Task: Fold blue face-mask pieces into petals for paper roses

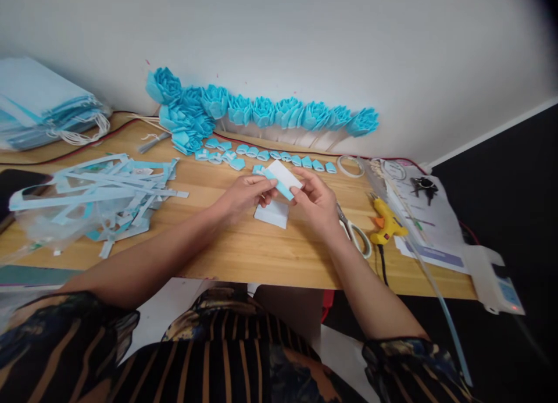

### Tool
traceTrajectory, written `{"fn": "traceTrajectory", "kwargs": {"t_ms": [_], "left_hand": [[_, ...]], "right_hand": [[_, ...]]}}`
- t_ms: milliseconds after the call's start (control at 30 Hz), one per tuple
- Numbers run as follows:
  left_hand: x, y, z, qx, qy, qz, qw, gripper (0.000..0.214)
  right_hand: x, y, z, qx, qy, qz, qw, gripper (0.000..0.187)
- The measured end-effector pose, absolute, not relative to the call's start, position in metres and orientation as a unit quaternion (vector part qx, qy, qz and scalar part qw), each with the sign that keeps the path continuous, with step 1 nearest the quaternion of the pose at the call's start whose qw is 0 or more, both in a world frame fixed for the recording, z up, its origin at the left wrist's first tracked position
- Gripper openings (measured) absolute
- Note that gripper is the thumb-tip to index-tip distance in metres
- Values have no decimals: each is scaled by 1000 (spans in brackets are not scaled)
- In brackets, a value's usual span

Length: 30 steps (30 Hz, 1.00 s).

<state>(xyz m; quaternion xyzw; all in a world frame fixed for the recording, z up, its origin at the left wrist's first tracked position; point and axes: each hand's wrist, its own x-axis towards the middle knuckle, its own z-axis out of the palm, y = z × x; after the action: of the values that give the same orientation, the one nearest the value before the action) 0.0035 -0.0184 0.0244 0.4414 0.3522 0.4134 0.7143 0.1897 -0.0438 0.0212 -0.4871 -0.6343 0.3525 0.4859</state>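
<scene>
Between my two hands is a small rectangular piece of fabric-like sheet (pixel 285 173), white with a light blue folded strip along its lower edge. My left hand (pixel 250 192) pinches its left end between thumb and fingers. At the other end, my right hand (pixel 317 196) grips it with the thumb in front and fingers behind. Just below on the table lies another whitish piece (pixel 272 213), flat. Behind my hands sit several small folded blue petals (pixel 263 155) in uneven rows. Part of one blue petal (pixel 258 169) shows beside the held piece.
Blue fabric flowers (pixel 264 112) on stems lean along the wall. Cut strips (pixel 131 188) are heaped left, below a stack of sheets (pixel 39 106). Scissors (pixel 360 240) and a yellow glue gun (pixel 386 223) lie right, near papers (pixel 429 217) and keys (pixel 425 186).
</scene>
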Motion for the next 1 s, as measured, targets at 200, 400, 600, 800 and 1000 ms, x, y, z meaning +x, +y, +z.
{"fn": "traceTrajectory", "kwargs": {"t_ms": [200, 400, 600, 800, 1000], "left_hand": [[3, -16, 22, 449, 358, 419, 703, 24], [4, -16, 21, 470, 370, 409, 689, 25], [3, -18, 29, 423, 346, 449, 707, 22], [7, -22, 27, 416, 325, 423, 737, 25], [8, -21, 23, 430, 354, 427, 713, 23]], "right_hand": [[189, -46, 25, -473, -636, 375, 480, 38], [186, -46, 21, -477, -646, 384, 456, 49], [186, -46, 18, -490, -651, 363, 451, 50], [186, -46, 18, -480, -655, 357, 462, 51], [185, -47, 20, -481, -656, 376, 445, 50]]}}
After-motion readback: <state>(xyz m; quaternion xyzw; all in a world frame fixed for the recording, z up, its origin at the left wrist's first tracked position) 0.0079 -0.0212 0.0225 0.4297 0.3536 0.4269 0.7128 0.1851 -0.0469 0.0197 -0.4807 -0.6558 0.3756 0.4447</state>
